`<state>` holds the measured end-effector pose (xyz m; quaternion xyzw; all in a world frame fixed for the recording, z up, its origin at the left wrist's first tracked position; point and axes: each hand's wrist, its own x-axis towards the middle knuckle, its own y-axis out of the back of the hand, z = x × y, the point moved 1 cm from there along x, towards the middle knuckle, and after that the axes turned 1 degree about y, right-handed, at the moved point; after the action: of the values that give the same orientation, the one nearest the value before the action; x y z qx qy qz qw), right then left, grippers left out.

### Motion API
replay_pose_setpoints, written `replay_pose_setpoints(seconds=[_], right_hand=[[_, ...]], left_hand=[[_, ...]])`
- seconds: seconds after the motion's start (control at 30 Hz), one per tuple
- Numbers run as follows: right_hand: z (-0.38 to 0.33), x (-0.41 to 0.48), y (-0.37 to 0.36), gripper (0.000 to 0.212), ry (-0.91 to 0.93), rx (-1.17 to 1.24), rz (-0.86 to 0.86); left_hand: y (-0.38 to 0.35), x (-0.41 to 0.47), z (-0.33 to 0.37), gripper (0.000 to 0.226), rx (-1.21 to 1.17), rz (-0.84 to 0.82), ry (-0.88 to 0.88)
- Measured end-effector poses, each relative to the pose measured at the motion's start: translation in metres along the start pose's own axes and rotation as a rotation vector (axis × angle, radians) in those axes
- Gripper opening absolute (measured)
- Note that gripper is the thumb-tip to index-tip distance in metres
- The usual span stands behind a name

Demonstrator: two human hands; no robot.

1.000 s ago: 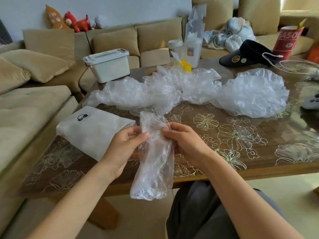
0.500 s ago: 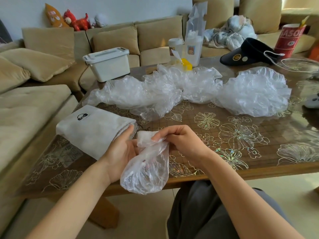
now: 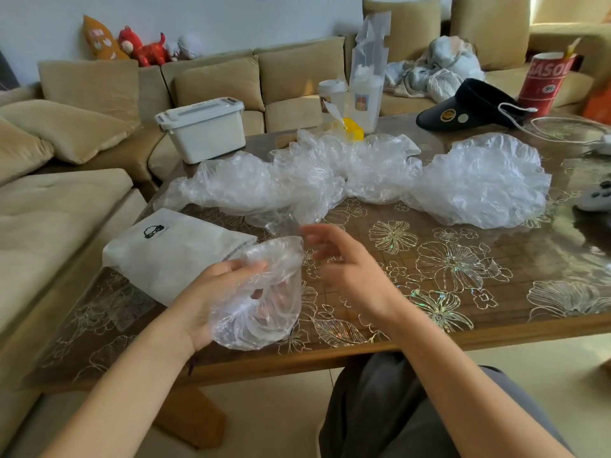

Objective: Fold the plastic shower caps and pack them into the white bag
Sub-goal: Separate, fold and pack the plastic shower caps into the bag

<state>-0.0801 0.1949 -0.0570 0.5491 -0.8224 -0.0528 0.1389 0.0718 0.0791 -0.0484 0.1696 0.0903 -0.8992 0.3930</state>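
So the folded shower cap (image 3: 261, 302) is now gripped by the left hand (image 3: 215, 292) alone, bunched up just beside the open end of the white bag (image 3: 172, 252). It's no longer pinched by the right hand (image 3: 344, 266), which is blurred, with fingers loose and nothing held. Folding looks done, so stuffing it in is probably next. Plenty of loose caps (image 3: 363, 180) are still heaped on the table (image 3: 496, 292).

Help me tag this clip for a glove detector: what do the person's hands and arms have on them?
Nothing. The left hand and right hand are ungloved, with no ring visible, though the right one is motion-blurred. Both forearms are bare to the frame edge: no sleeves, watch or bracelet. The only clothing in view is dark grey trousers.
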Motion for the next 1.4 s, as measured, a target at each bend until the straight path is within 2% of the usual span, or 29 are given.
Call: replay_pose_setpoints(seconds=[0.07, 0.13, 0.17, 0.23, 0.3, 0.33, 0.43, 0.47, 0.53, 0.63, 0.73, 0.83, 0.97, 1.13, 1.27, 1.37, 1.4], right_hand=[[0.0, -0.006, -0.009, 0.083, 0.238, -0.459, 0.035], [0.003, -0.008, -0.021, 0.089, 0.458, -0.745, 0.042], [0.003, -0.007, -0.025, 0.084, 0.548, -0.804, 0.048], [0.002, -0.005, -0.032, 0.061, 0.681, -0.839, 0.068], [0.001, -0.006, -0.035, 0.039, 0.775, -0.815, 0.064], [0.002, -0.008, -0.036, 0.036, 0.785, -0.805, 0.045], [0.006, -0.011, -0.043, 0.051, 0.694, -0.765, 0.006], [0.009, -0.011, -0.044, 0.051, 0.653, -0.713, 0.006], [0.012, -0.011, -0.044, 0.03, 0.574, -0.595, 0.018], [0.009, -0.008, -0.039, 0.019, 0.338, -0.396, -0.017], [0.005, -0.005, -0.034, 0.032, 0.127, -0.29, -0.117], [0.002, -0.005, -0.032, 0.042, -0.001, -0.261, -0.163], [-0.003, -0.008, -0.03, 0.042, -0.082, -0.291, -0.169], [-0.003, -0.009, -0.031, 0.047, -0.108, -0.298, -0.147], [0.001, -0.007, -0.032, 0.041, -0.042, -0.256, -0.131], [-0.002, -0.008, -0.03, 0.014, -0.013, -0.196, -0.026], [-0.002, -0.008, -0.027, 0.027, -0.042, -0.159, 0.043]], left_hand=[[-0.003, -0.005, 0.006, 0.036, -0.003, 0.048, -0.059], [-0.01, -0.009, 0.012, 0.029, 0.014, 0.081, -0.11], [-0.011, -0.009, 0.013, 0.02, 0.054, 0.107, -0.142], [-0.012, -0.008, 0.016, 0.007, 0.134, 0.171, -0.196], [-0.01, -0.005, 0.016, 0.01, 0.207, 0.22, -0.242], [-0.009, -0.005, 0.016, 0.011, 0.233, 0.236, -0.254], [-0.006, -0.004, 0.015, 0.012, 0.285, 0.266, -0.272], [-0.006, -0.004, 0.014, 0.011, 0.293, 0.266, -0.26], [-0.007, -0.005, 0.013, 0.012, 0.292, 0.267, -0.243], [-0.007, -0.007, 0.013, 0.011, 0.329, 0.272, -0.273], [-0.009, -0.009, 0.012, 0.008, 0.341, 0.193, -0.284], [-0.012, -0.013, 0.01, 0.005, 0.289, 0.049, -0.231], [-0.016, -0.014, 0.011, 0.027, 0.163, -0.132, -0.125], [-0.012, -0.017, 0.012, 0.059, 0.313, -0.235, -0.135], [-0.011, -0.017, 0.011, 0.038, 0.279, -0.13, -0.137], [-0.009, -0.015, 0.01, 0.04, 0.214, -0.01, -0.107], [-0.008, -0.015, 0.011, 0.042, 0.183, 0.013, -0.097]])
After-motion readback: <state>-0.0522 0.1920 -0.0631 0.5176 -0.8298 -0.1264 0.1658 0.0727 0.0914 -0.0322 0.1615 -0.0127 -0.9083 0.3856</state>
